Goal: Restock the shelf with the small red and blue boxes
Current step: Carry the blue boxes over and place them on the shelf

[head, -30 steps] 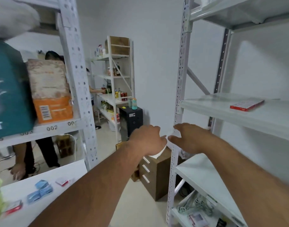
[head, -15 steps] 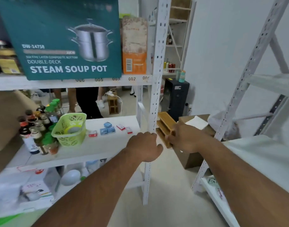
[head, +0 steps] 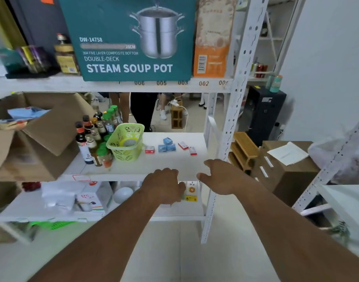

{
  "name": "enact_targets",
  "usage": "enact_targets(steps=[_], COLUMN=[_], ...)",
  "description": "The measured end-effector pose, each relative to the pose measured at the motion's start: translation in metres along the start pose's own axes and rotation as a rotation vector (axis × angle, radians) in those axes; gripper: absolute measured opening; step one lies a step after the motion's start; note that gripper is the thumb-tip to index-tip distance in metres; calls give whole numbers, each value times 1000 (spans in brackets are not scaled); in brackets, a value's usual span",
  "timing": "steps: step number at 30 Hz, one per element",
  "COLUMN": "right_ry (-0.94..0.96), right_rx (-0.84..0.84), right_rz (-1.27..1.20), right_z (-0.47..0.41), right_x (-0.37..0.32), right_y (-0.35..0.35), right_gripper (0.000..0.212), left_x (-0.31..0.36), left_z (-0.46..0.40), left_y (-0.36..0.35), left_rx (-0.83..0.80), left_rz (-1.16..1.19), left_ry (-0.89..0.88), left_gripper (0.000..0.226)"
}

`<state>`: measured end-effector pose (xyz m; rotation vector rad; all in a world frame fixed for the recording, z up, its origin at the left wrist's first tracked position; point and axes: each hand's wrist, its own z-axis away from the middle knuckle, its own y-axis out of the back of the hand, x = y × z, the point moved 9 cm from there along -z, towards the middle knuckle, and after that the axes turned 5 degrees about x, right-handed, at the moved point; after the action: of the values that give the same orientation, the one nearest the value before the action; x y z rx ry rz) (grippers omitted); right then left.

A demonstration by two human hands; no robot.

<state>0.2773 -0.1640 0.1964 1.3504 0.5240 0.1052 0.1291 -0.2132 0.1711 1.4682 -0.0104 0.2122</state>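
both hands hang in front of the middle shelf [head: 133, 169], short of its front edge. the left hand [head: 164, 185] is curled loosely with knuckles up, and the right hand [head: 219, 178] has relaxed, bent fingers; neither seems to hold anything (the palms are hidden). the small blue boxes [head: 166, 145] and red boxes [head: 183, 146] lie scattered on that shelf, just right of the green basket [head: 125, 142], well behind the hands. to do this well, reach over the front edge, pinch one box at a time by its narrow sides, and avoid brushing the basket or the bottles [head: 93, 139]. compared with half a second ago, the view has swung further left and closer, so the boxes now sit nearly straight ahead.
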Motion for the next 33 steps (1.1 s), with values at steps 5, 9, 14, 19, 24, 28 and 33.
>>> enact_targets(steps=[5,9,14,19,24,28,33], right_ry=[18,31,50,42,12,-6,-65], right_rx=[-8,-45,-54,-67,-90,-81,-118], right_rz=[-34,-42,-5,7,58,56,71], right_z=[-24,-40,-69,-108,-156,-198,-237], right_x=[14,20,19,16,7,-5,-11], right_y=[-13,-30,-37,-44,-49,-55,-74], right_gripper=[61,57,54,57,60,59,64], left_x=[-8,-17,-35,-57,-87,-115,-144], left_z=[-14,-22,-41,-79,-130,-171,-215], left_y=[-7,-18,-26,-31,-37,-42,-51], left_rx=[9,-8,-27,-24,-38,-76,-107], left_rz=[24,23,14,37,52,55,27], left_ry=[59,80,106,113,112,92,62], left_gripper=[54,55,56,54,54,57,59])
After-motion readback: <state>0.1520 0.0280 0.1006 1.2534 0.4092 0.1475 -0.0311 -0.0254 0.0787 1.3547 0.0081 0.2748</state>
